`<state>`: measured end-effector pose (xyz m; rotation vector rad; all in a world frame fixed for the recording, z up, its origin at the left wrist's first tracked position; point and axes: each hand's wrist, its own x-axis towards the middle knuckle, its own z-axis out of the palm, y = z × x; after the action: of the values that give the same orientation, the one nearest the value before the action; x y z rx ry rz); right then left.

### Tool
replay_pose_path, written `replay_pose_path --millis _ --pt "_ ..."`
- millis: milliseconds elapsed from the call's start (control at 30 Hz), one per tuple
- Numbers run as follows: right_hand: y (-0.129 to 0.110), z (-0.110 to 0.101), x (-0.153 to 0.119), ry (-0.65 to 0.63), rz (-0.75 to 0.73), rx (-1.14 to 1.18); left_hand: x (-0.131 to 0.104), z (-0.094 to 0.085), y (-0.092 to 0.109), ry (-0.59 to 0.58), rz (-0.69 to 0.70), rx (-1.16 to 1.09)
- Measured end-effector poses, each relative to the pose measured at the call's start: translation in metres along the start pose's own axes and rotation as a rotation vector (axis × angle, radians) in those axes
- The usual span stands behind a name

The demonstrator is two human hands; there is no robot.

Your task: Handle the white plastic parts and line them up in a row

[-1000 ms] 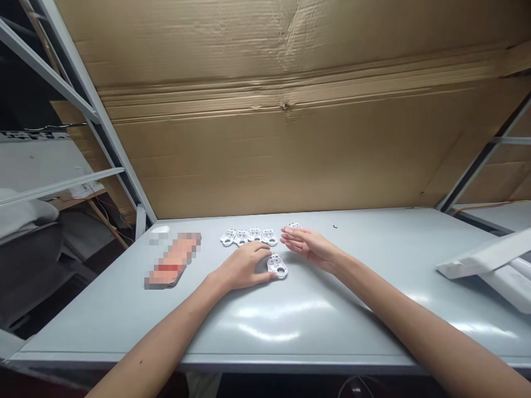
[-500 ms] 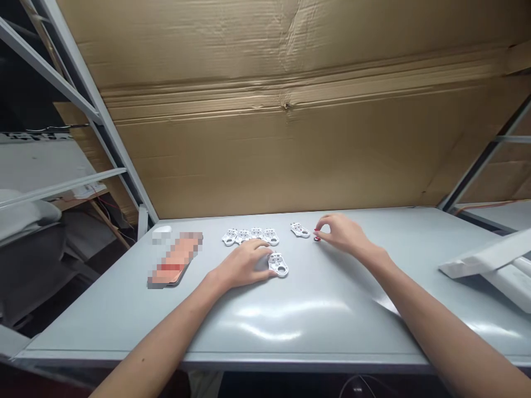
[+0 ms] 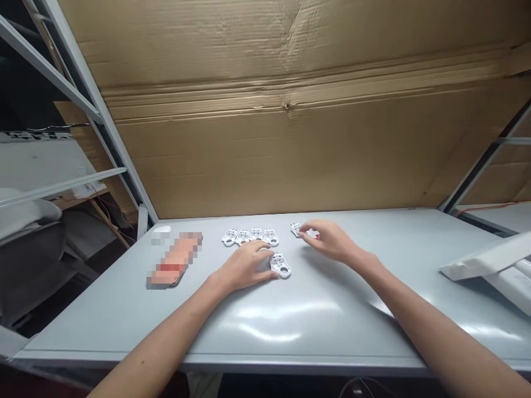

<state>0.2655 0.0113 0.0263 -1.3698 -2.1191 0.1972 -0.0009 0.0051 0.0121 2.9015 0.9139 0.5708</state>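
My left hand [image 3: 246, 266] rests on the table with thumb and forefinger at the left edge of a white plastic part [image 3: 281, 266], holding it. The part lies flat and has a round hole at its near end. My right hand [image 3: 327, 239] reaches farther back, thumb and forefinger closed over the middle of another white plastic part [image 3: 295, 229]. Its left end shows past the fingertips; the rest is partly covered. Something small and red [image 3: 317, 236] shows beneath the right hand. Beyond my left hand, several similar white parts [image 3: 249, 236] sit side by side in a row.
A blurred orange flat object [image 3: 178, 260] and a small white object [image 3: 161, 231] lie to the left on the grey table [image 3: 332, 331]. Long white pieces [image 3: 489, 260] stick in at right. A cardboard wall [image 3: 282, 160] and metal frame posts [image 3: 112, 127] border the table.
My right hand has moved left from the small red piece to the white part at the back. My left hand and its part have shifted slightly right.
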Motion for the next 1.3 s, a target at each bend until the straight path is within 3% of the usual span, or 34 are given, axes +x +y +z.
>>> replay_pose_path --millis 100,233,400,700,900,1000,1167,1300 --pt "-0.019 0.01 -0.006 -0.137 -0.245 0.063 -0.001 -0.001 -0.003 0.022 -0.009 0.012" --pt "-0.034 0.021 -0.014 -0.247 -0.36 0.047 -0.004 -0.006 -0.01 -0.006 -0.095 0.028" --pt "-0.041 0.025 -0.014 -0.282 -0.361 0.011 -0.007 -0.007 -0.01 -0.113 -0.198 0.019" --pt "-0.035 0.013 -0.009 -0.272 -0.267 -0.113 -0.006 -0.004 0.0 -0.242 -0.151 -0.029" --pt "-0.013 0.026 -0.004 -0.129 -0.259 -0.213 -0.006 -0.002 0.0 -0.298 -0.173 -0.03" --pt "-0.017 0.027 -0.004 -0.087 -0.275 -0.243 -0.005 -0.003 0.001 -0.318 -0.186 -0.026" --pt "-0.034 0.018 -0.008 -0.181 -0.229 -0.254 -0.005 -0.003 0.002 -0.322 -0.178 -0.015" --pt "-0.033 0.022 -0.006 -0.182 -0.222 -0.276 -0.005 -0.004 0.002 -0.298 -0.166 -0.018"
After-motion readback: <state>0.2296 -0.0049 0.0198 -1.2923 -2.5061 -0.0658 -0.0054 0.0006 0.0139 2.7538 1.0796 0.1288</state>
